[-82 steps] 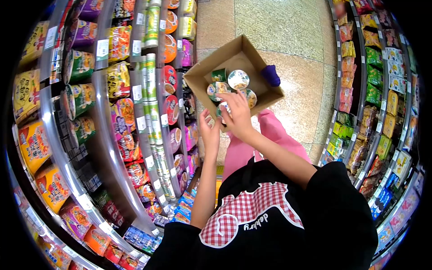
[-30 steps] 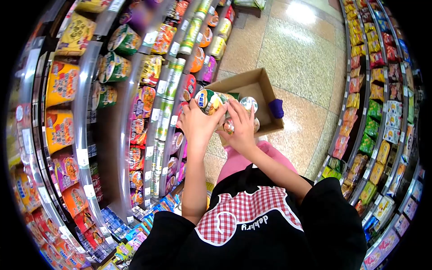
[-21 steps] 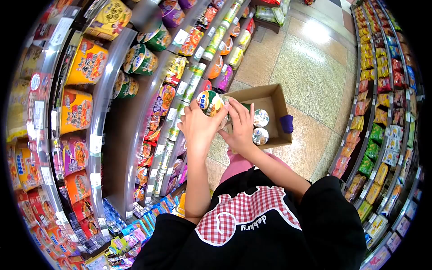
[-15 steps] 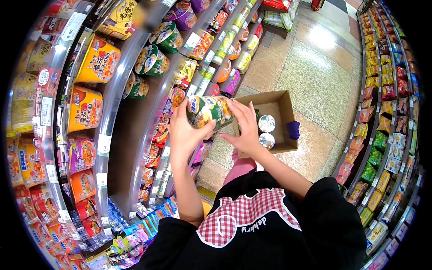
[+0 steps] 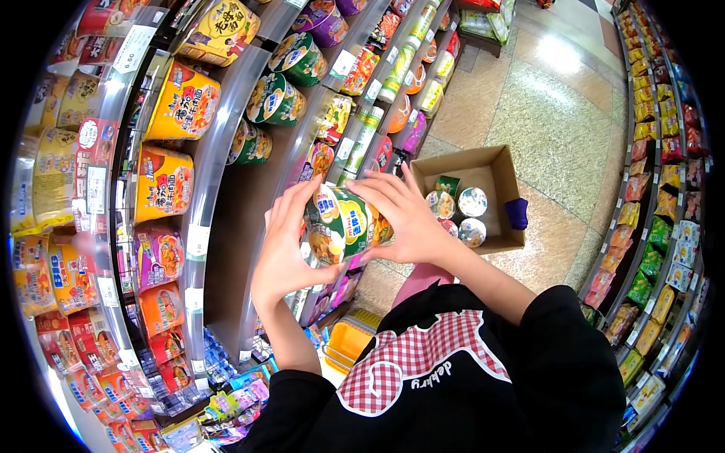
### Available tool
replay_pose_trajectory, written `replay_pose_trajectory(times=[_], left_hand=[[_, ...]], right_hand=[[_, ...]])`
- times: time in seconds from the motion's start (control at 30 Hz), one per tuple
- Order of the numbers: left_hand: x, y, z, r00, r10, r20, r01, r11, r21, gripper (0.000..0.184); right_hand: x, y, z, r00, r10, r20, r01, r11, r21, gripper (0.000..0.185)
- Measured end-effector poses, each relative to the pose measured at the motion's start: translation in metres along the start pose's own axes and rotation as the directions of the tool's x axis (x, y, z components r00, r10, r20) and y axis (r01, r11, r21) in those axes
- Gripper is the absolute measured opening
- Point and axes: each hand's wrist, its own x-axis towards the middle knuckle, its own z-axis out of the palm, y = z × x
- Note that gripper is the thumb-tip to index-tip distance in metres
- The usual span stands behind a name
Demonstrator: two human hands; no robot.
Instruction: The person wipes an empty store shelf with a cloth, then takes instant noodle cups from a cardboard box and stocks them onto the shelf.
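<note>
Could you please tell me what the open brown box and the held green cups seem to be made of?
The open brown box looks like matt cardboard, from its plain, thin walls. The green printed cups look like smooth coated paper or plastic; their even, rounded sides fit either.

We hold green mini cups, at least two, pressed together in a row, outside the cardboard box and to its left. Their glossy, rounded walls show blue-and-white lettering and food pictures; our hold partly hides them, obscuring the exact count.
</note>
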Motion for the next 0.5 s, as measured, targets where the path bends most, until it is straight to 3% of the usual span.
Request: replay_pose_trajectory(times=[0.2, 0.4, 0.5], left_hand=[[0.002, 0.001, -0.007, 0.998, 0.037, 0.046, -0.04, 0.997, 0.067, 0.11], [0.005, 0.001, -0.015, 0.998, 0.014, 0.053, -0.014, 1.0, 0.007, 0.105], [-0.001, -0.002, -0.006, 0.99, 0.007, -0.142, 0.009, 0.994, 0.112, 0.101]], right_hand=[[-0.003, -0.003, 0.016, 0.996, 0.006, -0.094, -0.003, 1.0, 0.031, 0.104], [0.0, 0.0, 0.029, 0.986, 0.051, -0.161, -0.016, 0.977, 0.211, 0.101], [0.004, 0.0, 0.038, 0.976, 0.154, -0.152, -0.085, 0.919, 0.385, 0.102]])
